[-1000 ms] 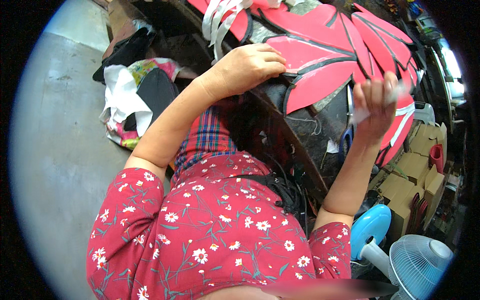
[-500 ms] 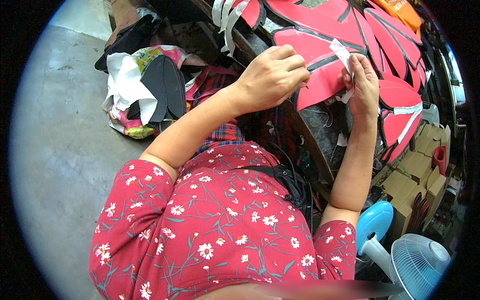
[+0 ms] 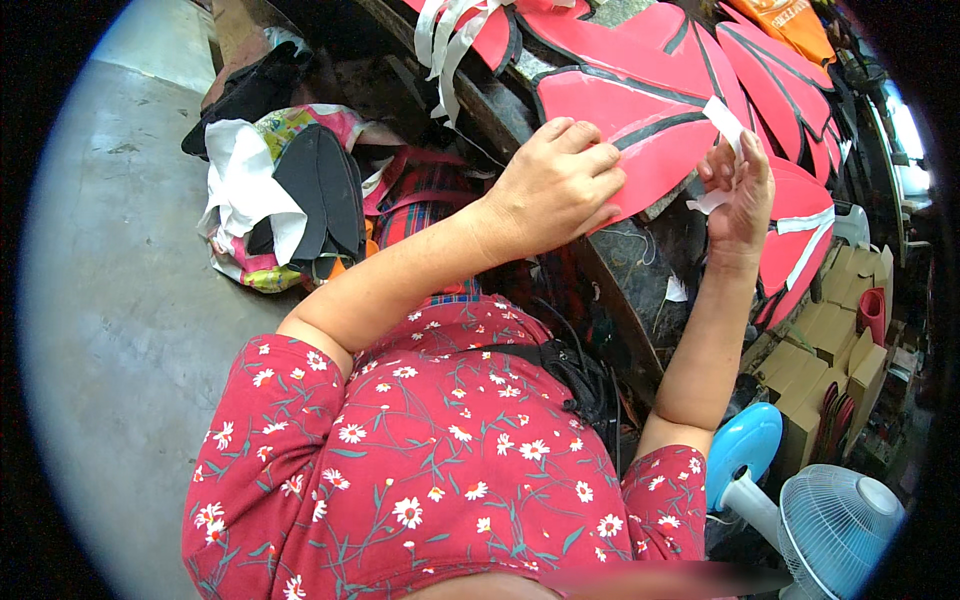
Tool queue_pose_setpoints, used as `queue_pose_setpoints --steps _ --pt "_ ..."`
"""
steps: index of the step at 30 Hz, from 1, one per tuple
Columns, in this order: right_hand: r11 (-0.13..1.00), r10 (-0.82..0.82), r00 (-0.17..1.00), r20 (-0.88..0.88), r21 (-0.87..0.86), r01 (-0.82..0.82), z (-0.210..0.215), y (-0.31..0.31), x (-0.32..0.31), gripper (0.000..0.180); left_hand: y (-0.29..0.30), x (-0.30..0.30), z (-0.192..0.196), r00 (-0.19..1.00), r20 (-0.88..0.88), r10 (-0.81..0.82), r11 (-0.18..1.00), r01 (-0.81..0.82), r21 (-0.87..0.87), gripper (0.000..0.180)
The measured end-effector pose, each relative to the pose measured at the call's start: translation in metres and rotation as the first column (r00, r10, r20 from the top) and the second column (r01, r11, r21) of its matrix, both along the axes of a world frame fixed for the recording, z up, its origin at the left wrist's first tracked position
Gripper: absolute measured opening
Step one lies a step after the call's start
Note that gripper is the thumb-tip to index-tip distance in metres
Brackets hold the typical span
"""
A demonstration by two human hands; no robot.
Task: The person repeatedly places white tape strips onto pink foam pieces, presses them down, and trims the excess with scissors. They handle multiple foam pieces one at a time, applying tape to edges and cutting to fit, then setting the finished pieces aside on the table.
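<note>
Left hand: left hand (image 3: 555,185) lies knuckles-up, fingers curled, pressing flat on the red petal-shaped piece (image 3: 640,135).
Right hand: right hand (image 3: 740,195) is raised at the piece's right edge, fingers pinched on a white strip (image 3: 725,125) of thin, paper-like tape that bends over the fingertips.
Red piece: smooth, matte, leaf-shaped sheet with dark edging and a dark centre line, lying on the dark workbench (image 3: 620,270) among more red shapes (image 3: 780,70) of the same cut.
Strips: a bundle of white strips (image 3: 445,40) hangs off the bench top.
Floor: smooth grey concrete (image 3: 120,300), with a heap of bags and cloth (image 3: 285,190).
Lower right: cardboard boxes (image 3: 835,340) and a pale blue plastic fan (image 3: 835,525).
</note>
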State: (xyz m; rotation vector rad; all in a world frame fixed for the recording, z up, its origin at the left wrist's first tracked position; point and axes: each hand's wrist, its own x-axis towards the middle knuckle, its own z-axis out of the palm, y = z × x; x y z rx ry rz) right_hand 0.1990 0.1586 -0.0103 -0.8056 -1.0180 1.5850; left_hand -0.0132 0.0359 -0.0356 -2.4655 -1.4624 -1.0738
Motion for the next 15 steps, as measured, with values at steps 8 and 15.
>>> queue_pose_setpoints --steps 8,15 --pt "0.960 0.035 0.918 0.396 0.241 -0.140 0.028 -0.017 -0.005 0.016 0.006 -0.018 -0.011 0.999 0.025 -0.043 0.999 0.042 0.016 0.031" --pt "0.880 0.126 0.648 0.751 0.217 -0.423 0.049 -0.014 -0.008 0.020 0.006 -0.024 -0.013 0.951 0.304 -0.055 0.998 0.060 -0.008 0.029"
